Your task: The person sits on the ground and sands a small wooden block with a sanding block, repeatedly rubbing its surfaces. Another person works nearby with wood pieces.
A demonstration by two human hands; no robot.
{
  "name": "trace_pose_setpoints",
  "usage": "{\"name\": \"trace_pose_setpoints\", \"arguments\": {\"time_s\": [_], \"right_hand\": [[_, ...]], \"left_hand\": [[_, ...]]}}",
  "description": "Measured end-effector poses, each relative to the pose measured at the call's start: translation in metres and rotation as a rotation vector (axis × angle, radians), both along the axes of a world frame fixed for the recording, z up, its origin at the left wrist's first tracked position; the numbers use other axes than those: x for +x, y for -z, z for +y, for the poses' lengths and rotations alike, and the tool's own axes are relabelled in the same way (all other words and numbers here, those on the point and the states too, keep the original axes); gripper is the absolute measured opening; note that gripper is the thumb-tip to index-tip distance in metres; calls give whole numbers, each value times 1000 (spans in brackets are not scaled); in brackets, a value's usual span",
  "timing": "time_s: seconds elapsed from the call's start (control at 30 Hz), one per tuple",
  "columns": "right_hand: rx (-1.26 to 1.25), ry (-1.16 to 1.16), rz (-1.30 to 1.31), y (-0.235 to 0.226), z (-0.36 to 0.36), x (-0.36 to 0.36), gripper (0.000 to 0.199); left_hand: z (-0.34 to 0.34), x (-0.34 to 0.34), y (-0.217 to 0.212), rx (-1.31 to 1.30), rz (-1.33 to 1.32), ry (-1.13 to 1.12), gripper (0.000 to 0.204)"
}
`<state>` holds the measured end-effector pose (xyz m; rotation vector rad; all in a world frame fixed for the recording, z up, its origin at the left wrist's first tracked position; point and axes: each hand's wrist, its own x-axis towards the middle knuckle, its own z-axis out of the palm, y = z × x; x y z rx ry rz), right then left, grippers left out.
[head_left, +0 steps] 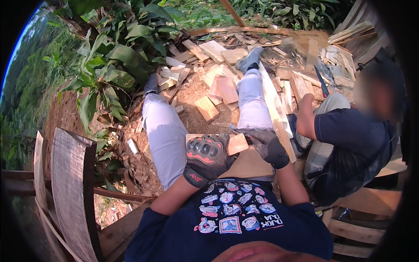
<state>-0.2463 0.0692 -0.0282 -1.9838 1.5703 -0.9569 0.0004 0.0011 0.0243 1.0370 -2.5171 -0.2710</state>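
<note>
One small wood block (237,145), between two gloved hands, above lap. Left hand (208,153) at block's left end, fingers curled, gripping it. Right hand (264,146) at block's right edge, fingers bent; cannot tell whether clasping block or something else. Wider wood board (249,166) across lap, beneath block and hands. Legs (163,135) stretched forward, apart. Offcuts (207,109) strewn on ground between them. Long pale plank (271,98) along right leg. Co-worker (345,144) in dark shirt, seated at right. Leafy plant (124,56) upper left.
</note>
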Motion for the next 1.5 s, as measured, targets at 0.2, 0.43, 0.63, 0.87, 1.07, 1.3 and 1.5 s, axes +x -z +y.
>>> {"name": "trace_pose_setpoints", "arguments": {"time_s": [0.2, 0.43, 0.63, 0.87, 1.07, 1.3, 1.5], "right_hand": [[77, 12, 130, 25, 6, -9, 53], [287, 84, -87, -20, 3, -4, 35], [-86, -13, 123, 29, 0, -4, 53], [73, -14, -151, -11, 7, -15, 54], [60, -62, 33, 39, 0, -12, 38], [-11, 44, -75, -11, 3, -3, 35], [212, -23, -42, 34, 5, -19, 44]], "left_hand": [[2, 0, -3, -18, -29, 2, 48], [5, -2, 12, 13, -30, -28, 49], [2, -1, 8, -18, 3, 38, 48], [2, -2, 9, 10, -54, 29, 46], [-3, -2, 8, -27, 4, 74, 46], [2, -1, 8, -101, 3, 4, 48], [0, 0, 11, -51, 70, 78, 45]]}}
